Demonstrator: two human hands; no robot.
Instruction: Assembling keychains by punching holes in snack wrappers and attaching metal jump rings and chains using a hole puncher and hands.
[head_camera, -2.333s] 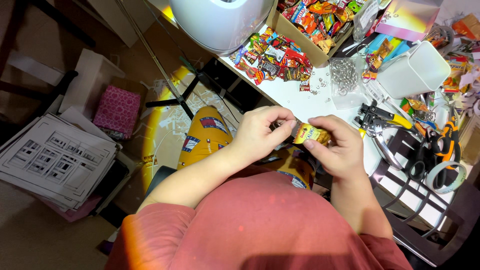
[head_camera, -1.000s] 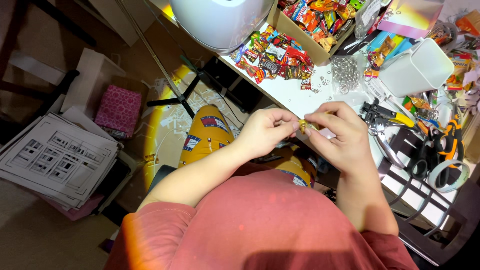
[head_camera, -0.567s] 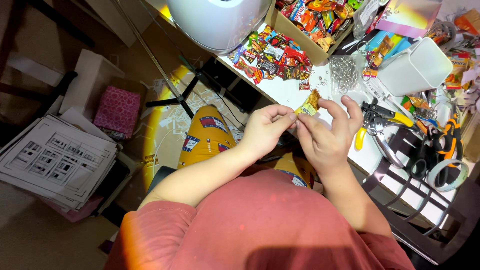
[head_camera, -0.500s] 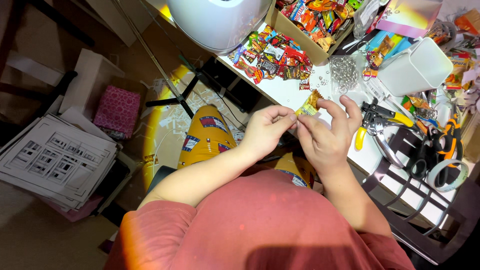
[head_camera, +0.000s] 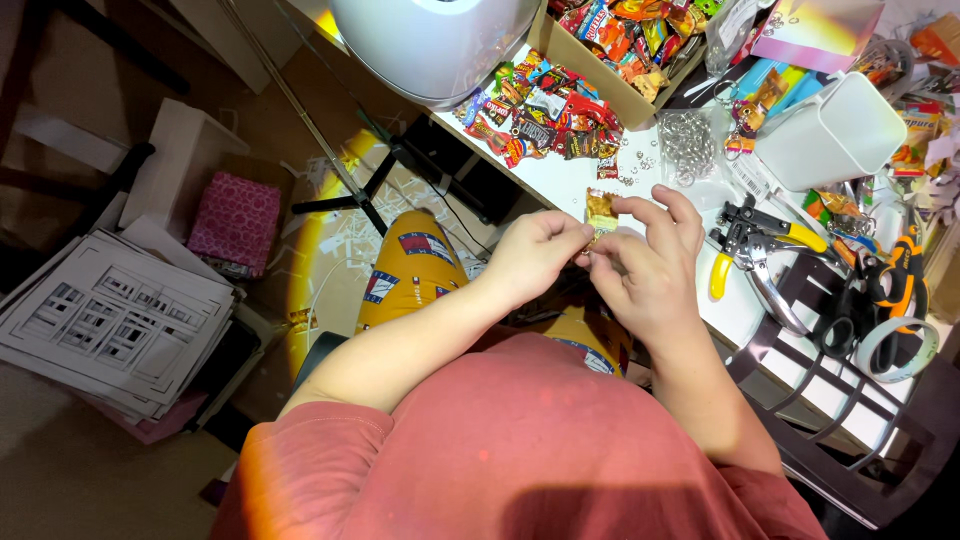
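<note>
A small yellow-orange candy packet (head_camera: 601, 210) stands upright between my two hands, just in front of the white table's (head_camera: 570, 175) near edge. My left hand (head_camera: 535, 255) pinches its lower end with thumb and fingers. My right hand (head_camera: 650, 265) grips the same lower part from the right, fingers curled over it. Both hands touch each other above my lap. A pile of colourful wrapped sweets (head_camera: 540, 105) lies on the table just beyond them.
A cardboard box of sweets (head_camera: 620, 40), a heap of metal rings (head_camera: 688, 145), a white tub (head_camera: 830, 130), yellow-handled pliers (head_camera: 755, 255), scissors (head_camera: 850, 310) and a tape roll (head_camera: 900, 345) crowd the table. A white lamp head (head_camera: 440, 40) hangs above. Printed sheets (head_camera: 110, 320) lie on the floor at left.
My hands have turned the packet from lying flat between them to standing upright. They have shifted slightly toward the table.
</note>
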